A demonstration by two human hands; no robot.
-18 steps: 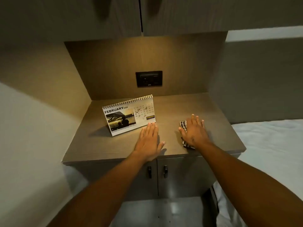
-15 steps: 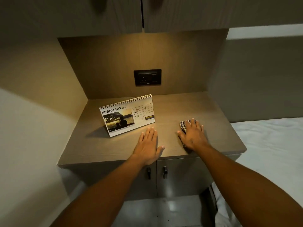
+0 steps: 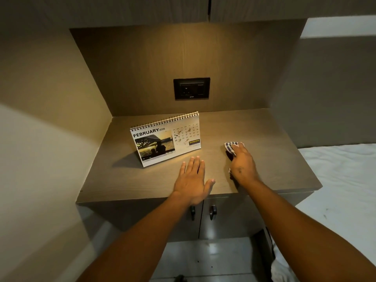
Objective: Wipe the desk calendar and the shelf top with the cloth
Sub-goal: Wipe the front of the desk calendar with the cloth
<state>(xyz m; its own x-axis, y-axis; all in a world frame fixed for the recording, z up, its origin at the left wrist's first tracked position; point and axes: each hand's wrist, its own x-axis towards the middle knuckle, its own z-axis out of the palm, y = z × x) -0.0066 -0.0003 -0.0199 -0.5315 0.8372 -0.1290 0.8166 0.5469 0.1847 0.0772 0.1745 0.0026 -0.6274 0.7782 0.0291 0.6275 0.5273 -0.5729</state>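
The right hand [image 3: 243, 166] hides most of the checked fabric cloth [image 3: 230, 147]. Date numerals on the white spiral-bound desk calendar [image 3: 165, 139] are too small to read.

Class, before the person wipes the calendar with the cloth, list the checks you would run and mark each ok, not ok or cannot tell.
1. Cloth in hand: the right hand presses the checked cloth on the shelf top: ok.
2. Left hand free to steady the calendar: lies flat and empty: ok.
3. Desk calendar standing upright: ok.
4. Clear path from cloth to calendar: nothing lies between them: ok.
5. Cloth clean or damp: cannot tell.
6. Calendar already wiped: cannot tell.
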